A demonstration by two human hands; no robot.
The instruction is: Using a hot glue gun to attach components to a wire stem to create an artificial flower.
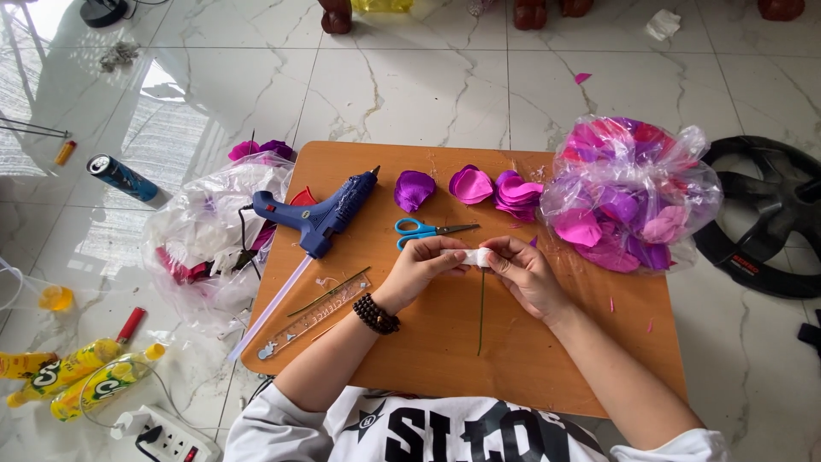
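Hands mid-wrap: your left hand (421, 263) & right hand (523, 272) pinch white tape (479, 257) round the green wire stem (481, 312); next likely needs petals (472, 185) at 12 o'clock.

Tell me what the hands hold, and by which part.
Both hands, left and right, pinch the white wad atop a thin green stem; the stem hangs free.

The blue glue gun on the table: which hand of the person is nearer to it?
Left. The left hand is just right of the glue gun, holding the white piece; the right hand is farther right, beyond it.
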